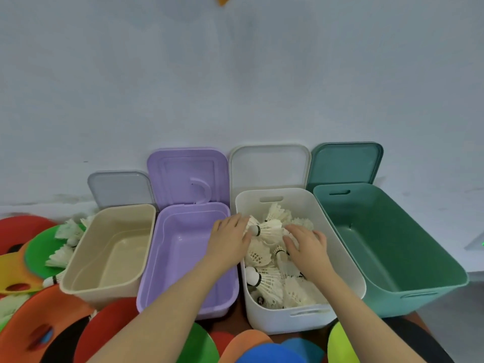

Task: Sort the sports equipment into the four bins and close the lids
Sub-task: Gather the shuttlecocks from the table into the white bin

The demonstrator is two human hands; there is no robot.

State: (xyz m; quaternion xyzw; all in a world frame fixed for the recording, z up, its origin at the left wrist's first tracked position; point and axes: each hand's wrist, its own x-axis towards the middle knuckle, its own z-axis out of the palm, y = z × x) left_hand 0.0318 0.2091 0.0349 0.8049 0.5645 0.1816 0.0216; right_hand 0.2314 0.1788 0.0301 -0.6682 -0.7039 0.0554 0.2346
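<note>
Both my hands are in the white bin [351, 268], my left hand [230, 241] and right hand [307, 247] lying spread, fingers relaxed, on the shuttlecocks [269, 229].

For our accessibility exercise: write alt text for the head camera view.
Both hands, left hand and right hand, reach into a white bin of shuttlecocks. Beige, purple and green bins stand open and empty beside it.
</note>
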